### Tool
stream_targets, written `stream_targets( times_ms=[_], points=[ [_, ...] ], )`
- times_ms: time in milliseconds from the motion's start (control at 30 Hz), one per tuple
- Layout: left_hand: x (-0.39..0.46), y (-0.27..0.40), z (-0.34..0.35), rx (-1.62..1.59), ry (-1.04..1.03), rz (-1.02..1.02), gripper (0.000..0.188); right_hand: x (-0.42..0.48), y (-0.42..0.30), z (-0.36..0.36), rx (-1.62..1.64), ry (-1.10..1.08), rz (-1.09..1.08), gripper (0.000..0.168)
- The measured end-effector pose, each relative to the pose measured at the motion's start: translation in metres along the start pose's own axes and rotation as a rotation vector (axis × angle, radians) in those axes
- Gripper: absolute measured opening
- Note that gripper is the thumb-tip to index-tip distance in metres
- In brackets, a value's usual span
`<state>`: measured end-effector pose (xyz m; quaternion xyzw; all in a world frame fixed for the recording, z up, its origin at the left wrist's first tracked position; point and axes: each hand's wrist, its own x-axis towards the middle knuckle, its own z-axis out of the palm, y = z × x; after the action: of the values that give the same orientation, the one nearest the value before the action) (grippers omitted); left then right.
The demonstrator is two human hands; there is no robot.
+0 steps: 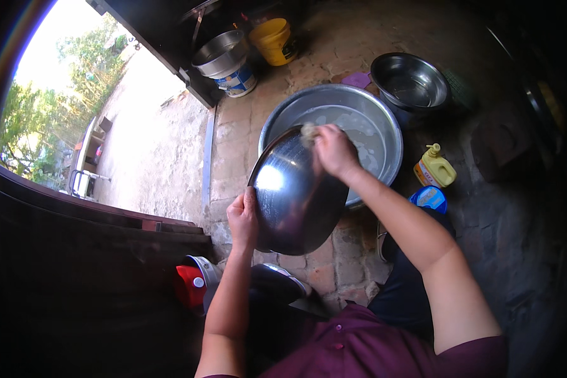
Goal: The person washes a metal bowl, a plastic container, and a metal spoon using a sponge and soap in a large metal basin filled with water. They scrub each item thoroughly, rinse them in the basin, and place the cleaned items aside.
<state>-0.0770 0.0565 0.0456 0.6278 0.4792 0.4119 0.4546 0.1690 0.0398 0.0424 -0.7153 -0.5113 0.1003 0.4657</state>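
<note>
My left hand (244, 217) grips the rim of a shiny metal bowl (297, 203), which is tilted with its rounded outside towards me. Pressed to the bowl's far edge, my right hand (335, 149) holds a small pale scrubber (308, 134); both are slightly blurred, so its kind is unclear. Beneath and beyond the bowl stands a wide metal basin (397, 141) on the floor. Cloudy water with patches of foam (359, 124) lies in it. The tilted bowl hides the basin's near left part.
Right of the basin are a second metal basin (408, 82), a yellow pump bottle (435, 167) and a blue-lidded tub (430, 198). Beyond stand a yellow bucket (276, 45) and a white-blue bucket (236, 80) topped by a metal pot (222, 52). A red item (190, 285) sits lower left.
</note>
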Motion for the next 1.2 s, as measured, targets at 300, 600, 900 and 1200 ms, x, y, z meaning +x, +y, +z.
stream_targets(
  times_ms=[300, 600, 900, 1200],
  points=[
    [-0.011, 0.003, -0.005, 0.143, -0.037, 0.069, 0.042, 0.013, 0.007, -0.005, 0.151, -0.012, -0.036, 0.023],
    [-0.001, -0.012, -0.021, -0.244, 0.014, -0.120, 0.038, -0.030, -0.064, 0.002, 0.101, 0.038, -0.458, 0.023],
    [0.006, -0.001, -0.010, -0.793, 0.086, -0.398, 0.048, 0.005, 0.005, -0.022, 0.031, 0.240, -0.104, 0.034],
    [0.016, -0.013, -0.003, -0.927, 0.200, -0.504, 0.053, -0.008, -0.031, -0.008, 0.047, 0.104, -0.422, 0.039]
  ],
)
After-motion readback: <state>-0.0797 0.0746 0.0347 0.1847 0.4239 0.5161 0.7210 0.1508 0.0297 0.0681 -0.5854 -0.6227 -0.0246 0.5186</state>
